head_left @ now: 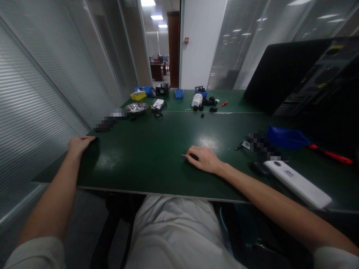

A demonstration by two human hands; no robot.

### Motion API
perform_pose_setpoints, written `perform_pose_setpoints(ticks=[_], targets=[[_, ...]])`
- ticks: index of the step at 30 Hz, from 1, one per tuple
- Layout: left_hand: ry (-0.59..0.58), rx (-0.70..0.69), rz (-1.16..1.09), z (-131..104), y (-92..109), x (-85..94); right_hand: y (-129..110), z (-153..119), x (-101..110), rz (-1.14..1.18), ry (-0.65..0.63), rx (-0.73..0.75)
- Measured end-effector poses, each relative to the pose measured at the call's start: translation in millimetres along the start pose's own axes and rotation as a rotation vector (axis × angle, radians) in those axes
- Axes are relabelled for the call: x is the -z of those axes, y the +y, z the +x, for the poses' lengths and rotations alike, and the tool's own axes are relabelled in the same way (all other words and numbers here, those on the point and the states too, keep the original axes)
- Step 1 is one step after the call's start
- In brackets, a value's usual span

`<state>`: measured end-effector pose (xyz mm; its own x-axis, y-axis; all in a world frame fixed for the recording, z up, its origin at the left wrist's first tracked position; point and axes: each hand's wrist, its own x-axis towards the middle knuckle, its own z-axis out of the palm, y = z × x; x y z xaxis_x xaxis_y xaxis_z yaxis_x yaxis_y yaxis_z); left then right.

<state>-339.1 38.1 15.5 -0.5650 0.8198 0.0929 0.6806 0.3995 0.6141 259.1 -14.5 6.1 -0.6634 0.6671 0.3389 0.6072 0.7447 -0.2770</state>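
My left hand (79, 144) is at the left edge of the green table, fingers pressed together. A small dark thing (97, 138) shows at its fingertips, too unclear to name. Over the middle of the table, my right hand (204, 158) is closed around a slim tool whose thin metal tip (183, 155) points left. The palm and fingers hide most of that tool, so its kind does not show. Bare green table surface (140, 149) lies between the two hands.
Toward the back stand a metal bowl (136, 108), a white box with black cables (158, 104), blue bins (179, 93) and a red screwdriver (224, 103). On the right lie a long white power strip-like bar (300, 184), a blue scoop-shaped thing (287, 137) and a computer case (291, 74).
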Motion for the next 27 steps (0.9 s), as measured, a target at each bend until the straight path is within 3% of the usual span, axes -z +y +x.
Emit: perform_pose_setpoints(ticks=[3, 6, 10, 12, 14, 17, 27], targets=[[-0.175, -0.007, -0.114, -15.5, 30.2, -22.9, -0.8, 0.2, -0.1, -0.017, -0.01, -0.007], [-0.468, -0.269, -0.201, -50.4, 81.5, -59.3, -1.3, 0.0, 0.6, -0.024, -0.012, -0.013], [-0.832, -0.637, -0.257, -119.4, 161.1, -120.4, -0.8, -0.7, 1.2, -0.029, -0.018, -0.004], [-0.96, -0.81, -0.31, -152.9, 192.1, -147.8, -0.7, -0.9, 1.2, -0.03, -0.017, -0.003], [-0.984, -0.948, -0.357, -178.3, 211.1, -167.4, -0.9, -1.0, 1.1, -0.024, -0.01, -0.001], [-0.91, -1.065, -0.405, -196.8, 218.5, -178.9, -1.6, -0.9, 1.1, -0.014, -0.002, 0.006], [-0.824, -1.087, -0.419, -205.9, 214.1, -161.8, 0.4, -0.8, 2.0, -0.039, 0.015, -0.035]])
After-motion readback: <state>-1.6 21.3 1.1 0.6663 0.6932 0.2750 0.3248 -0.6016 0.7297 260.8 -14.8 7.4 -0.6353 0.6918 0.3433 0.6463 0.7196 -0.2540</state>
